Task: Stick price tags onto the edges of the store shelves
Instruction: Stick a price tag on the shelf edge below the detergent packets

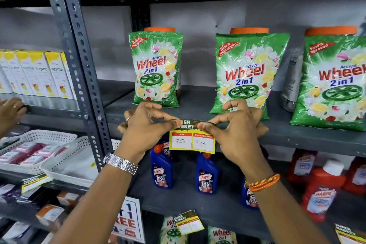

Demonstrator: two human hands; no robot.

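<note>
A yellow-edged price tag (192, 141) with a dark "SUPER MARKET" header and two white boxes reading 85 and 43 hangs at the front edge of the grey shelf (309, 136). My left hand (144, 127) pinches the tag's top left corner between thumb and forefinger. My right hand (235, 125) pinches the top right corner the same way. The tag's header lies against the shelf edge while its lower part hangs below it. Another price tag (188, 222) hangs from the lower shelf's edge.
Green Wheel detergent bags (243, 73) stand on the shelf behind the tag. Blue Harpic bottles (206, 174) and red ones (320, 190) fill the shelf below. A slotted upright (79, 61) divides the racks. Another person's hand (10, 109) touches the left shelf by yellow boxes (39, 73).
</note>
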